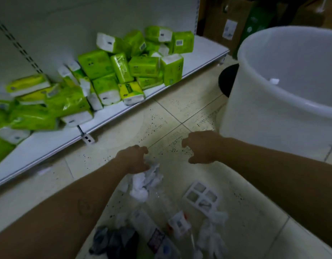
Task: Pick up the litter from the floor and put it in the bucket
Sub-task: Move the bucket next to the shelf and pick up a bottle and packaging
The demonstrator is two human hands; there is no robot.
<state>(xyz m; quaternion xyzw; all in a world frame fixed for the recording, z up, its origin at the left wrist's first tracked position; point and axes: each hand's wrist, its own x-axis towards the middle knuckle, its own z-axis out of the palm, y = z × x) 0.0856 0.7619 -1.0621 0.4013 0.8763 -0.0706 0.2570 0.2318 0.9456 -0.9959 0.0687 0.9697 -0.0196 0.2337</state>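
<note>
Where the floor [245, 212] is nearest to the camera, litter lies scattered: a dark crumpled bag [113, 240], a white compartment tray [201, 196] and some wrappers. Further on, the left hand [134, 159] is closed on crumpled white paper [144, 182], perhaps tissue. The right hand [201, 147] hovers beside it, fingers curled apart and holding nothing. Beyond stands the white bucket [273, 116], and green tissue packs [124, 70] fill a low shelf [49, 144].

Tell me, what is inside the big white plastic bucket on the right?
Inside the big white plastic bucket, one small white scrap shows against the inner wall. The near wall hides the bottom of the bucket, so any other litter there cannot be seen.
</note>
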